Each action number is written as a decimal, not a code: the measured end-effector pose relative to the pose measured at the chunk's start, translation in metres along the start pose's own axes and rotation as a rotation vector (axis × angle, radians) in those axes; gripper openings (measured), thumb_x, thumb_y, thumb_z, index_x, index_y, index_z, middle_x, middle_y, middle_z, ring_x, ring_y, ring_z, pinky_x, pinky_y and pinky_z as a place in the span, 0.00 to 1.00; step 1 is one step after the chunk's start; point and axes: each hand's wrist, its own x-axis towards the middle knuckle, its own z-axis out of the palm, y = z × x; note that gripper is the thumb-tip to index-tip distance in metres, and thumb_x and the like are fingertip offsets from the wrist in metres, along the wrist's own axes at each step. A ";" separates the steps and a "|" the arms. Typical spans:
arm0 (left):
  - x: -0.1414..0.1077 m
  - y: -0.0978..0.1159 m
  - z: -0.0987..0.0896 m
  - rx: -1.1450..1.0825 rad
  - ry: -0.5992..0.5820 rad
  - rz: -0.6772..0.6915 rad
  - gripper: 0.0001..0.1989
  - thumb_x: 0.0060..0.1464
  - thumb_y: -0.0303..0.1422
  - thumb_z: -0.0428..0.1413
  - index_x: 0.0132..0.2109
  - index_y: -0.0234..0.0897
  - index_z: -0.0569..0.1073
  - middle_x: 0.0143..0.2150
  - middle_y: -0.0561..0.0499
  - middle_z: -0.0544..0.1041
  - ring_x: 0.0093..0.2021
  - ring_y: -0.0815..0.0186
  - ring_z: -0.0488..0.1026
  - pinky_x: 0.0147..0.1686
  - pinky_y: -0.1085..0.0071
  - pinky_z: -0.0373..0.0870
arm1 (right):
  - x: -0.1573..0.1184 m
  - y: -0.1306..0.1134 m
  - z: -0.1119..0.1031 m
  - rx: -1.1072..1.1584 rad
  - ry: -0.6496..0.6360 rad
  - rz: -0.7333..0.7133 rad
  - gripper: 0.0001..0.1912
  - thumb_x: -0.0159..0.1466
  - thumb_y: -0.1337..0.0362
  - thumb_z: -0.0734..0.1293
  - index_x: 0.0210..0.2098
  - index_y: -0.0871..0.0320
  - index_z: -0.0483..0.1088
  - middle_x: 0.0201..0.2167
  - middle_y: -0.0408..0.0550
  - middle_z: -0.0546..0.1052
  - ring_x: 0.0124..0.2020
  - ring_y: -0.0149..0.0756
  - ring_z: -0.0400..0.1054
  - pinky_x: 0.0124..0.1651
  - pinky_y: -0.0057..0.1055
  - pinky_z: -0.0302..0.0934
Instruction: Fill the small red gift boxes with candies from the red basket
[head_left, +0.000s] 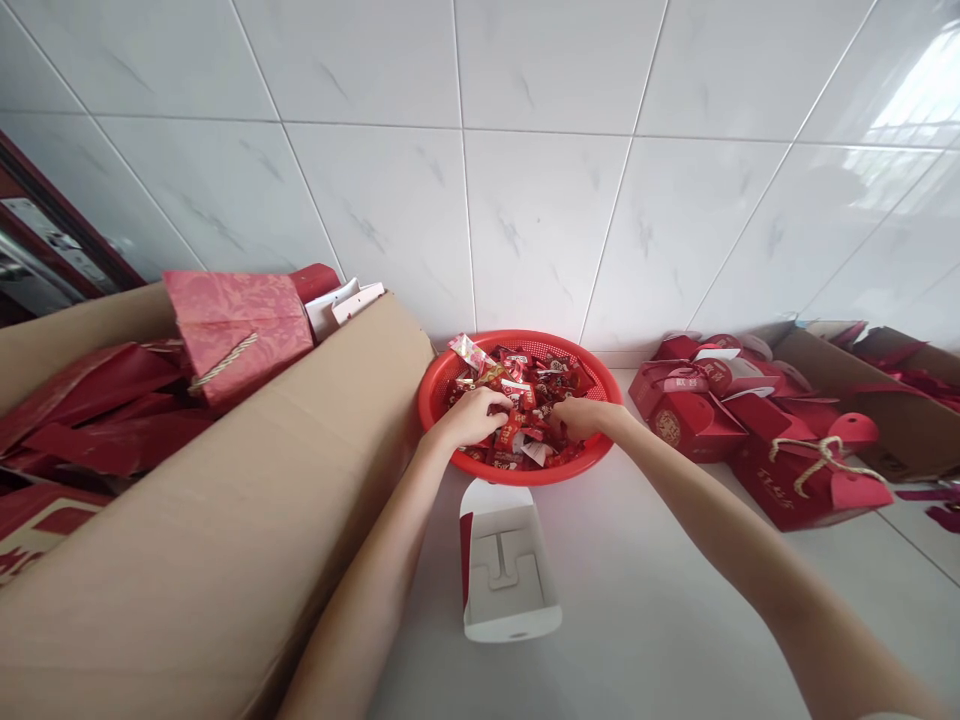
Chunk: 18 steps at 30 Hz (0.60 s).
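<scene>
A round red plastic basket [429, 400] holds many red-wrapped candies [525, 392]. Over its left part, my left hand [476, 418] has its thumb and fingers apart, touching the candies; nothing is seen held between them. My right hand [581, 417] reaches into the right part of the basket, its fingertips down among the wrappers and hidden. Just in front of the basket lies an open box [510, 590], white inside with a red side, and no candy shows in it.
A large cardboard box [300, 480] with red bags [240, 335] stands at the left. Several red gift boxes [694, 415] sit at the right, one with a rope handle. Behind them is another cardboard box [892, 430]. A tiled wall [540, 220] rises behind.
</scene>
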 end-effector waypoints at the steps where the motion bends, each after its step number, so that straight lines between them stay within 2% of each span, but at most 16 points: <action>1: 0.000 0.000 0.000 0.000 -0.004 -0.003 0.16 0.58 0.26 0.55 0.50 0.37 0.81 0.55 0.45 0.80 0.55 0.57 0.76 0.58 0.67 0.69 | -0.001 0.000 0.000 -0.008 -0.018 0.002 0.12 0.51 0.79 0.68 0.31 0.58 0.75 0.34 0.51 0.78 0.34 0.43 0.74 0.29 0.29 0.57; 5: 0.000 0.001 0.000 0.005 -0.010 0.003 0.15 0.58 0.27 0.55 0.50 0.37 0.81 0.54 0.46 0.80 0.55 0.57 0.76 0.58 0.67 0.69 | -0.004 0.001 -0.002 -0.054 -0.008 -0.022 0.09 0.55 0.75 0.68 0.34 0.57 0.74 0.41 0.51 0.78 0.40 0.43 0.73 0.30 0.28 0.56; 9: 0.000 -0.001 0.000 0.013 -0.008 0.015 0.15 0.58 0.27 0.55 0.49 0.40 0.82 0.54 0.47 0.80 0.55 0.57 0.75 0.57 0.66 0.70 | -0.008 0.001 -0.003 -0.117 0.132 -0.009 0.11 0.58 0.75 0.66 0.39 0.57 0.72 0.44 0.52 0.77 0.44 0.44 0.72 0.32 0.29 0.54; 14: 0.001 -0.002 0.001 0.021 -0.006 0.009 0.15 0.58 0.27 0.55 0.49 0.39 0.82 0.53 0.46 0.80 0.56 0.56 0.75 0.57 0.66 0.70 | -0.013 0.011 -0.012 -0.029 0.262 -0.030 0.17 0.56 0.79 0.64 0.41 0.57 0.72 0.44 0.50 0.78 0.45 0.41 0.71 0.35 0.28 0.56; 16: 0.001 -0.002 0.001 0.021 -0.001 0.012 0.15 0.57 0.27 0.55 0.48 0.40 0.82 0.53 0.46 0.80 0.56 0.56 0.75 0.57 0.65 0.70 | -0.017 0.014 -0.017 0.015 0.210 -0.031 0.17 0.55 0.80 0.64 0.39 0.57 0.74 0.41 0.49 0.80 0.42 0.39 0.72 0.36 0.27 0.58; 18: 0.001 -0.003 0.001 0.015 0.004 0.014 0.14 0.57 0.27 0.56 0.48 0.40 0.82 0.53 0.47 0.81 0.56 0.56 0.75 0.57 0.65 0.70 | -0.020 0.013 -0.021 0.049 0.046 -0.035 0.16 0.54 0.79 0.63 0.36 0.56 0.76 0.38 0.47 0.80 0.40 0.38 0.72 0.34 0.27 0.59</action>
